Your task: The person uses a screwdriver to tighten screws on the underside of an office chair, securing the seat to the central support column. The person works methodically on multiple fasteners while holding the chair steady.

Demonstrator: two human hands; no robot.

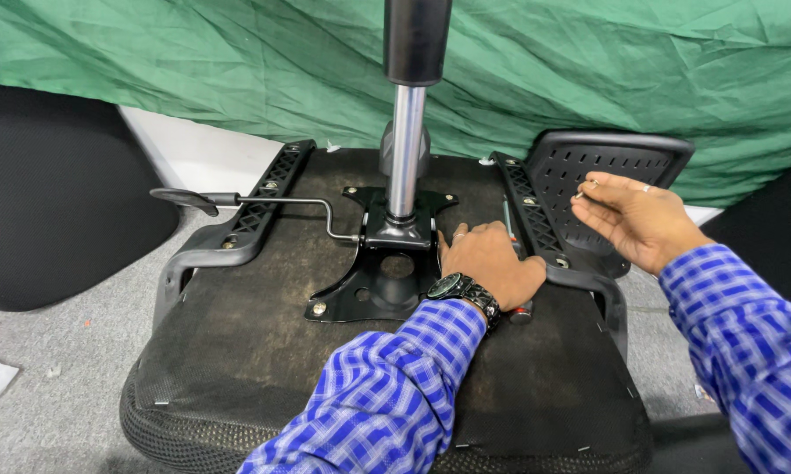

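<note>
An upturned black office chair seat (237, 351) lies in front of me, with a black metal mechanism plate (386, 272) bolted on its underside. A chrome gas cylinder (406, 149) stands upright from the plate. My left hand (487, 259), with a wristwatch, rests flat on the seat just right of the plate and covers part of a screwdriver (520, 312). My right hand (632, 219) hovers over the right armrest (606, 162), pinching a small screw (588, 186) between thumb and fingers.
A height lever (237, 200) sticks out to the left of the plate. The left armrest (255, 211) is bolted along the seat's left edge. Green cloth (237, 70) hangs behind. A black chair back (53, 193) stands at the left on grey carpet (53, 386).
</note>
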